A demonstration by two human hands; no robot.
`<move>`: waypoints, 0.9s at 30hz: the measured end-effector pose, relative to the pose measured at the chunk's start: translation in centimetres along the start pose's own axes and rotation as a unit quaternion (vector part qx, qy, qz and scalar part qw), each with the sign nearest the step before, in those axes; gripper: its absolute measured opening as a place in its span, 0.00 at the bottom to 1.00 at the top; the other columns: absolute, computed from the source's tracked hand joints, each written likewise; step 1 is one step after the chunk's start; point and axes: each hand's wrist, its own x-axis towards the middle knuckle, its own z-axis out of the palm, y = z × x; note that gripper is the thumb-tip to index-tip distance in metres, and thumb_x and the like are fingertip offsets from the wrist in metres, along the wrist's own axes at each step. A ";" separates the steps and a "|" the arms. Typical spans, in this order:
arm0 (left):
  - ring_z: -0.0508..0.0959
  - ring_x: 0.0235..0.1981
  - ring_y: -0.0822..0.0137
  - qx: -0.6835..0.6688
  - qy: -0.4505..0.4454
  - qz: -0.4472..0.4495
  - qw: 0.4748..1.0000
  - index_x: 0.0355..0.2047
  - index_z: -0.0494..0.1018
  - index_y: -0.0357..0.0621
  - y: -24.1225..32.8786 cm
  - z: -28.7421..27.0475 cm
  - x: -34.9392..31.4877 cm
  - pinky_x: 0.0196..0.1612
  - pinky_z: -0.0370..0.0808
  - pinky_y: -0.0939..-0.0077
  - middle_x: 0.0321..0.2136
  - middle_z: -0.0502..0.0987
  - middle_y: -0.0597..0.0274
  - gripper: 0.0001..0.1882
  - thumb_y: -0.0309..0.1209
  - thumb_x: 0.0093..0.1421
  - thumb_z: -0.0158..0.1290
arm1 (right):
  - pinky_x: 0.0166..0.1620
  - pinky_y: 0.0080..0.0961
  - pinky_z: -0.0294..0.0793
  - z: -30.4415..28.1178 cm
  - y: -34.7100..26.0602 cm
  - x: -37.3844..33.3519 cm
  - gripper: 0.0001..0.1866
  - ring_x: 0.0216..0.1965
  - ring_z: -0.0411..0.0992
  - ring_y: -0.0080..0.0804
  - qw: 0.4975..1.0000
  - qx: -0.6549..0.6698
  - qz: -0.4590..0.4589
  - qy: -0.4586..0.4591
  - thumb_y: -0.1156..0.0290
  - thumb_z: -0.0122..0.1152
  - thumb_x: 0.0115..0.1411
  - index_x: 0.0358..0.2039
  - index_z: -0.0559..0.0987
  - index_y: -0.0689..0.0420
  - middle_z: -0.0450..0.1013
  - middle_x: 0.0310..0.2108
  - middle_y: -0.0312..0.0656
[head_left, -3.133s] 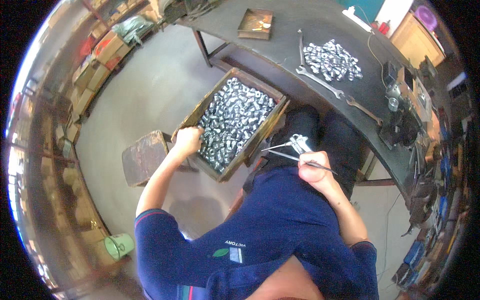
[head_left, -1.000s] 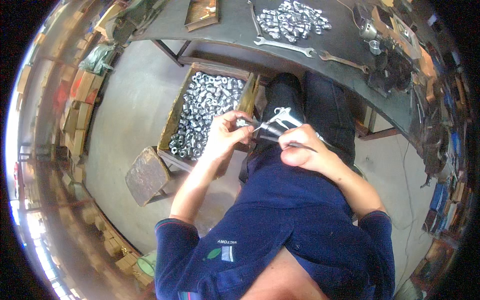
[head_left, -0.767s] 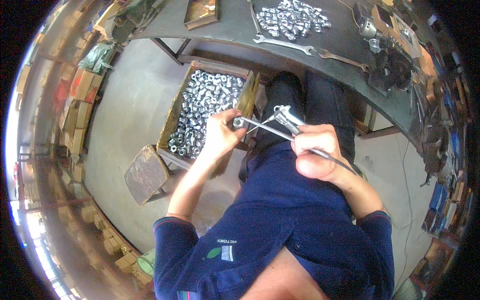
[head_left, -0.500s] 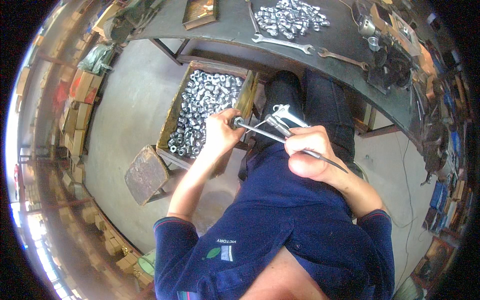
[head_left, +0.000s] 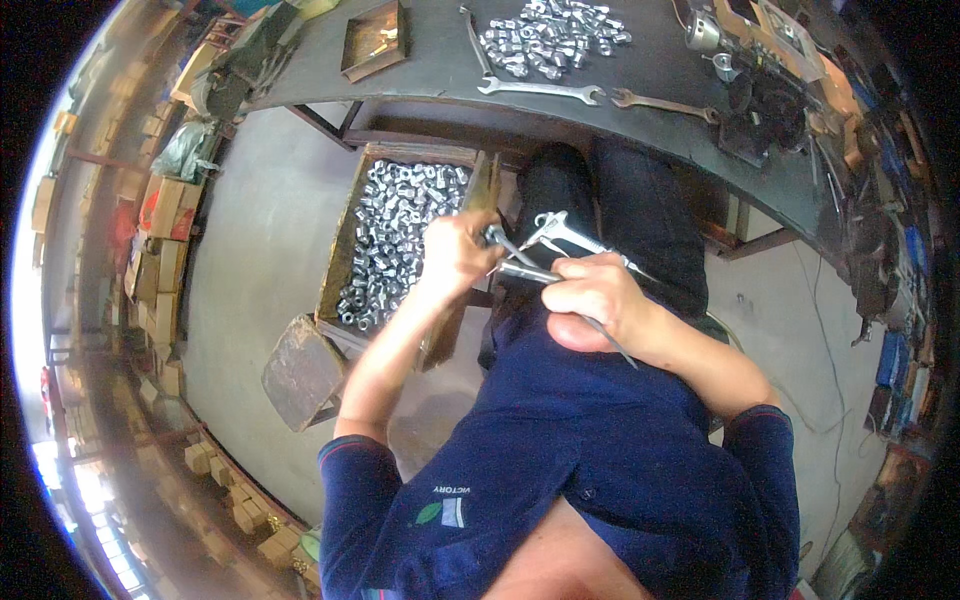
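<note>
A small metal fitting (head_left: 493, 235) is pinched in the left hand (head_left: 458, 252) — the right hand (head_left: 597, 298), just beside, curls tightly round slim metal tools (head_left: 533, 272). Beyond it, a silver trigger gun (head_left: 572, 236); beside the left, a wooden box (head_left: 341, 252).

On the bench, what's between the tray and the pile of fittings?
A wrench, close beside the fittings, lies between them and the tray; the head view shows it.

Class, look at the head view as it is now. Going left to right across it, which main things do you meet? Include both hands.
Greenish plastic bag → wooden stool → wooden box of metal fittings → left hand → right hand → blue things near the right rim.
</note>
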 end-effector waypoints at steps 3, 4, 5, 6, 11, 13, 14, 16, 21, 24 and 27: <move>0.80 0.23 0.60 0.100 -0.002 -0.011 0.995 0.31 0.79 0.45 -0.4 -0.3 4.2 0.30 0.77 0.70 0.21 0.78 0.54 0.14 0.31 0.41 0.58 | 0.20 0.36 0.64 -1.1 -0.7 -0.7 0.12 0.17 0.64 0.42 0.997 -0.063 0.029 0.043 0.71 0.61 0.39 0.14 0.64 0.55 0.60 0.16 0.42; 0.80 0.24 0.60 0.105 -0.033 -0.027 0.994 0.31 0.80 0.45 -1.5 -0.3 6.2 0.33 0.77 0.70 0.23 0.79 0.53 0.14 0.31 0.41 0.56 | 0.20 0.37 0.63 -1.8 -0.4 -0.8 0.12 0.17 0.64 0.42 0.997 -0.047 0.044 0.032 0.72 0.61 0.38 0.14 0.64 0.55 0.60 0.16 0.42; 0.80 0.26 0.58 0.131 -0.017 -0.015 0.991 0.32 0.80 0.45 -2.3 0.0 8.4 0.35 0.77 0.70 0.24 0.79 0.51 0.15 0.33 0.41 0.56 | 0.20 0.36 0.62 -2.0 -0.2 -0.9 0.12 0.17 0.64 0.43 0.997 -0.041 0.053 0.032 0.72 0.61 0.39 0.14 0.64 0.55 0.60 0.17 0.43; 0.81 0.29 0.57 0.136 0.002 -0.011 0.991 0.32 0.80 0.44 -3.0 0.2 10.5 0.37 0.77 0.69 0.25 0.79 0.49 0.16 0.35 0.40 0.57 | 0.20 0.36 0.62 -2.0 -0.1 -1.0 0.12 0.17 0.64 0.43 0.997 -0.025 0.065 0.029 0.73 0.61 0.39 0.14 0.64 0.56 0.60 0.17 0.43; 0.80 0.29 0.68 -0.213 0.024 -0.072 0.974 0.47 0.68 0.24 -2.1 0.3 21.7 0.35 0.76 0.78 0.28 0.79 0.46 0.26 0.25 0.47 0.56 | 0.20 0.35 0.61 -1.4 0.3 -1.8 0.12 0.18 0.65 0.43 0.994 0.014 0.101 0.040 0.73 0.61 0.39 0.15 0.65 0.56 0.60 0.17 0.44; 0.80 0.30 0.64 -0.442 0.056 -0.023 0.895 0.53 0.59 0.23 -1.2 0.1 23.2 0.36 0.76 0.78 0.35 0.78 0.44 0.31 0.22 0.50 0.55 | 0.20 0.35 0.61 -1.5 0.6 -1.8 0.11 0.18 0.65 0.43 0.993 0.033 0.106 0.041 0.73 0.60 0.40 0.15 0.65 0.56 0.60 0.17 0.43; 0.80 0.30 0.63 -0.458 0.056 -0.028 0.887 0.54 0.57 0.23 -1.1 -0.1 23.5 0.36 0.76 0.78 0.37 0.77 0.43 0.32 0.22 0.50 0.55 | 0.20 0.35 0.61 -1.5 0.7 -1.8 0.11 0.18 0.64 0.43 0.993 0.033 0.103 0.042 0.72 0.60 0.40 0.15 0.65 0.56 0.60 0.17 0.43; 0.80 0.30 0.62 -0.484 0.052 -0.048 0.872 0.56 0.53 0.23 -1.1 -1.0 22.2 0.37 0.77 0.78 0.39 0.76 0.42 0.33 0.21 0.52 0.54 | 0.20 0.36 0.60 -1.0 1.0 -2.3 0.12 0.18 0.64 0.43 0.992 0.035 0.112 0.038 0.72 0.60 0.41 0.15 0.64 0.57 0.60 0.16 0.43; 0.79 0.29 0.69 -0.293 0.022 -0.081 0.952 0.52 0.63 0.27 -4.9 -4.9 14.6 0.35 0.74 0.80 0.35 0.78 0.47 0.26 0.26 0.54 0.55 | 0.20 0.35 0.60 -0.6 0.7 -1.7 0.12 0.18 0.63 0.43 0.995 0.052 0.089 0.015 0.72 0.60 0.41 0.15 0.64 0.57 0.60 0.16 0.44; 0.77 0.28 0.72 -0.225 -0.028 -0.129 0.965 0.49 0.66 0.27 -9.0 -7.2 9.3 0.35 0.74 0.78 0.31 0.78 0.52 0.23 0.28 0.55 0.55 | 0.20 0.34 0.59 -0.1 0.7 -1.8 0.12 0.18 0.62 0.41 0.993 0.071 0.095 0.016 0.72 0.61 0.42 0.15 0.64 0.57 0.59 0.16 0.42; 0.78 0.29 0.66 -0.025 -0.083 -0.164 0.983 0.46 0.71 0.32 -13.4 -9.4 2.4 0.35 0.73 0.72 0.27 0.78 0.51 0.23 0.32 0.51 0.58 | 0.20 0.32 0.57 -0.1 0.5 -1.7 0.12 0.17 0.61 0.39 0.992 0.077 0.100 0.000 0.72 0.61 0.42 0.16 0.65 0.56 0.58 0.16 0.42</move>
